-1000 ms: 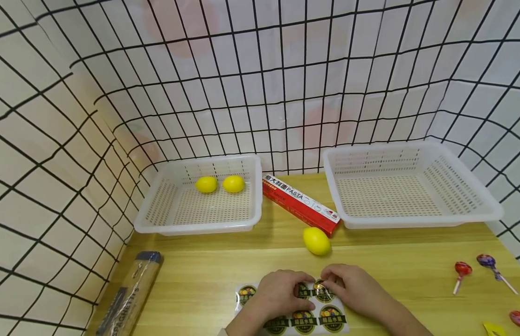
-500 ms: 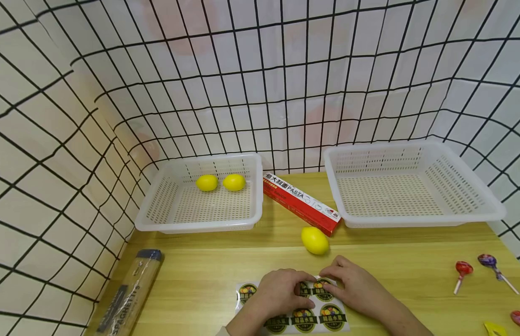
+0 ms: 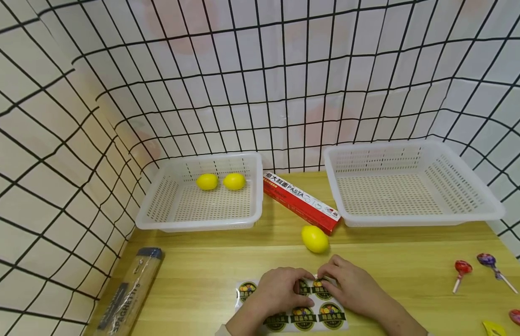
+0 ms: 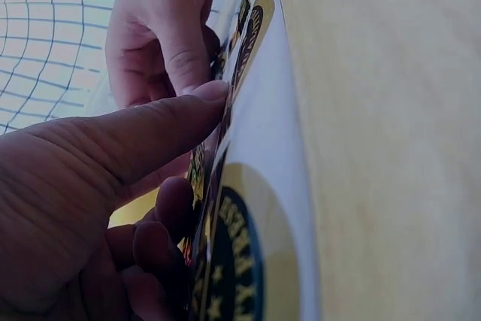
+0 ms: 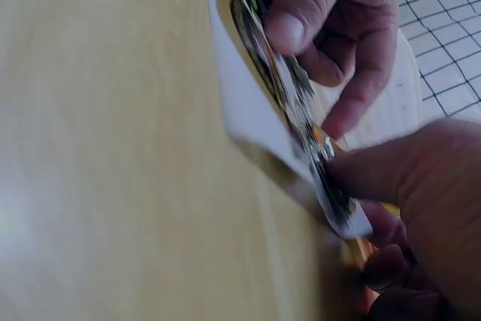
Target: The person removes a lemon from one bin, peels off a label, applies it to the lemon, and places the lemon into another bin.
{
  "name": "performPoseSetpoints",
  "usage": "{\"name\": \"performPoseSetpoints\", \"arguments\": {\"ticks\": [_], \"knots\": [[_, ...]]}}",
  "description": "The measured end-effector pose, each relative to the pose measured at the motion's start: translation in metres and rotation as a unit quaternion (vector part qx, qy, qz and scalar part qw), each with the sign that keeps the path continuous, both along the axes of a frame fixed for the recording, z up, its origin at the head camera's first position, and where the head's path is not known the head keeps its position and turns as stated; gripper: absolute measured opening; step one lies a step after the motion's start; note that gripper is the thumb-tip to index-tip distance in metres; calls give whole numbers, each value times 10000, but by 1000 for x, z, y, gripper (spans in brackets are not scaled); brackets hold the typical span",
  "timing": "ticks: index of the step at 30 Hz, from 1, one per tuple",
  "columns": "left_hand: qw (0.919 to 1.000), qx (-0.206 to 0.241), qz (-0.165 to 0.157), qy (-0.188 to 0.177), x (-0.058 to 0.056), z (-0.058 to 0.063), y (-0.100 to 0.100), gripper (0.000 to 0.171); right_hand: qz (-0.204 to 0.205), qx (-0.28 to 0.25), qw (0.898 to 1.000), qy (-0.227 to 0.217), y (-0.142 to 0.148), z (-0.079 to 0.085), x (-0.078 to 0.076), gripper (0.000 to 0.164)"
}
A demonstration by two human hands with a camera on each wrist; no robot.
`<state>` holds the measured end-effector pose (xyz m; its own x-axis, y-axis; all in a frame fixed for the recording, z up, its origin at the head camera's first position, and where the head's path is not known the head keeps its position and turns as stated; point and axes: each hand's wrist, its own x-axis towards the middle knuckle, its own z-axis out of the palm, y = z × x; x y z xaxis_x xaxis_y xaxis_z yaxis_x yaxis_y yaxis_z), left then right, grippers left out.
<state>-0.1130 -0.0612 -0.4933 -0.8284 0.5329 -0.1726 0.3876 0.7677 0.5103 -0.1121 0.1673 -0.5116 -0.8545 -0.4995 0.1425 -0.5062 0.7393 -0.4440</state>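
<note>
A white sticker sheet with round black-and-gold fruit labels lies on the table before me. My left hand rests on its middle, thumb and index finger spread apart on the labels. In the left wrist view the left thumb touches the sheet's face. At the far right corner my right hand pinches the sheet's edge. The right wrist view has the right thumb on the label side, fingers at the edge, and that side of the sheet raised off the table. Whether a label is peeling is unclear.
Beyond the hands lie a lemon and a red pasta box. The left white basket holds two lemons; another basket stands right. A spaghetti pack lies left, lollipops right. Black wire grid encloses the table.
My right hand has shifted slightly, its fingers arching higher over the sheet's corner and its thumb coming onto the corner label. The left hand stays in place.
</note>
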Motion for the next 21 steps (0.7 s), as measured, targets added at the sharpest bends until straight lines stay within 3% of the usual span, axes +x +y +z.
{"name": "performPoseSetpoints", "arguments": {"ticks": [2,4,6,8,11,13,15,17,19,21], "knots": [[10000,24,9,7,0,-1,0,46,-35,-293,9996,-23,-1,-1,0,15],[10000,12,23,33,0,-1,0,47,-166,-851,9954,-401,-2,0,-1,13],[10000,-10,36,46,0,-2,0,46,-507,-1659,9789,-1082,-2,3,-2,9],[10000,-20,56,22,0,-2,1,45,-922,-2518,9476,-1740,-1,8,-2,8],[9999,105,71,-78,1,-1,0,43,-1329,-3564,8911,-2476,-2,14,-2,20],[9971,628,201,-390,2,2,-1,41,-1297,-4037,8617,-2786,-3,15,-2,22],[9854,1459,458,-747,2,5,-2,36,-1187,-4452,8333,-3056,-5,15,-1,18],[9614,2438,785,-1002,2,9,-3,30,-991,-4730,8132,-3244,-6,13,0,11],[9351,3193,1044,-1129,2,12,-4,24,-791,-4812,8050,-3378,-7,11,0,10],[9218,3517,1200,-1102,1,14,-5,19,-625,-4657,8135,-3426,-7,11,1,11]]}}
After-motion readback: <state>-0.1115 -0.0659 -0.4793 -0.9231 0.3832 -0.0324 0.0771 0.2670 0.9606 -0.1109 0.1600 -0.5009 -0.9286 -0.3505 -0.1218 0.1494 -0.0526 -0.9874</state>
